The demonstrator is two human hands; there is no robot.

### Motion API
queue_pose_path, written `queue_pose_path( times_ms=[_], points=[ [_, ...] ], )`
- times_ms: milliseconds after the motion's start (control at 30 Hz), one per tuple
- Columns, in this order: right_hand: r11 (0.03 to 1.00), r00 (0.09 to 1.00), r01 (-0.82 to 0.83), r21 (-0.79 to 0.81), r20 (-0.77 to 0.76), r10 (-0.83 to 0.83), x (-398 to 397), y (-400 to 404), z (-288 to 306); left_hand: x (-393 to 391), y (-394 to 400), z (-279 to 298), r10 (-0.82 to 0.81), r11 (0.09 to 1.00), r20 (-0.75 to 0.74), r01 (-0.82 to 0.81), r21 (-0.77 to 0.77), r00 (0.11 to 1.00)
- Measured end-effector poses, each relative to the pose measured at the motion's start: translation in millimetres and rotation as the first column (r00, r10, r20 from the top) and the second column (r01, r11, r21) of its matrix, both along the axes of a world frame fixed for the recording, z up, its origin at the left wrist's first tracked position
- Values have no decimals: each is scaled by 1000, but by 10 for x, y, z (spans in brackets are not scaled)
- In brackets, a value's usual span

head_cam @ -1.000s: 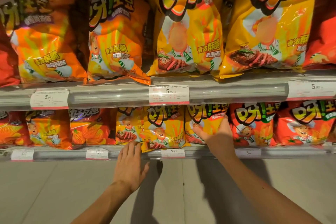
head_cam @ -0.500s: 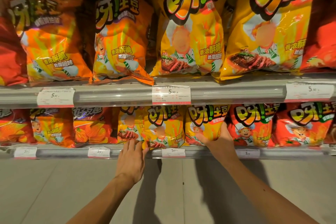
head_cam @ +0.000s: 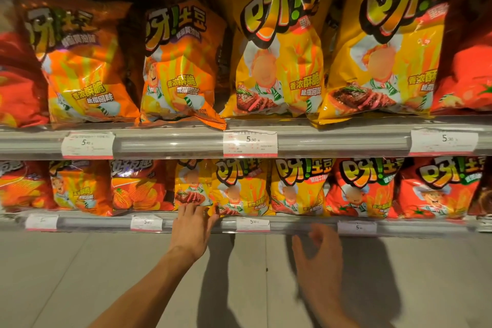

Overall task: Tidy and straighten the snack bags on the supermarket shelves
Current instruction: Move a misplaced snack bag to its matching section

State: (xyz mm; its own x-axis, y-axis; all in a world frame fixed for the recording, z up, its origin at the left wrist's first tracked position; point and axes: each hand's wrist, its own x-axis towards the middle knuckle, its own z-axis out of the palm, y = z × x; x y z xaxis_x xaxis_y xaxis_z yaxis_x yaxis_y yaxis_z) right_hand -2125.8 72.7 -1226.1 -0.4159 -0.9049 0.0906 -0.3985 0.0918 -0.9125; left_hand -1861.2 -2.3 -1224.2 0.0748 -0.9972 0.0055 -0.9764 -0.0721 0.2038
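Lower shelf (head_cam: 292, 225), eight snack bags (head_cam: 295, 186), two hands (head_cam: 193, 229)

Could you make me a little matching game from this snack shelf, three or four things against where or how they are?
Things:
1. left hand
2. right hand
3. orange bag
4. red tomato bag

Places or states:
A. upper shelf, corner over the rail
B. lower shelf, right of the yellow bags
C. fingertips on a yellow bag
D. below the lower shelf, holding nothing

Pairs: 1-C, 2-D, 3-A, 4-B
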Motion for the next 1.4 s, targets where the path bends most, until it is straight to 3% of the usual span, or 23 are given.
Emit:
queue_pose_path(
  times_ms=[200, 300, 400, 533, 867, 1067, 1167, 1400],
  points=[
    [969, 972, -230, -95, 20, 233, 742, -59, 96, 366, 217, 308, -97, 993, -274, 73, -95, 957],
    [943, 950, -312, -118, -65, 306, 1196, -242, 161, 734, 303, 574, -47, 994, -333, 11, -109, 942],
    [909, 909, -415, -48, 25, 416, 1627, -451, 309, 1162, 359, 772, 17, 982, -371, -84, -166, 929],
    [866, 868, -497, -45, -24, 497, 2061, -564, 421, 1800, 453, 811, 72, 950, -410, -188, -249, 909],
    [918, 917, -389, 69, -67, 394, 3054, -704, 515, 3204, 251, 636, 170, 936, -450, -286, -204, 877],
    [943, 941, -292, 161, -127, 313, 3336, -944, 463, 3584, -187, 469, 138, 968, -712, -245, -49, 688],
    [940, 947, -239, 244, -155, 281, 3461, -1063, 434, 3653, -356, 386, 135, 979, -734, -203, -4, 665],
    [931, 950, -309, 195, 101, 295, 3586, -1250, 329, 3680, -657, 279, 214, 972, -752, -212, 102, 623]
  ],
)
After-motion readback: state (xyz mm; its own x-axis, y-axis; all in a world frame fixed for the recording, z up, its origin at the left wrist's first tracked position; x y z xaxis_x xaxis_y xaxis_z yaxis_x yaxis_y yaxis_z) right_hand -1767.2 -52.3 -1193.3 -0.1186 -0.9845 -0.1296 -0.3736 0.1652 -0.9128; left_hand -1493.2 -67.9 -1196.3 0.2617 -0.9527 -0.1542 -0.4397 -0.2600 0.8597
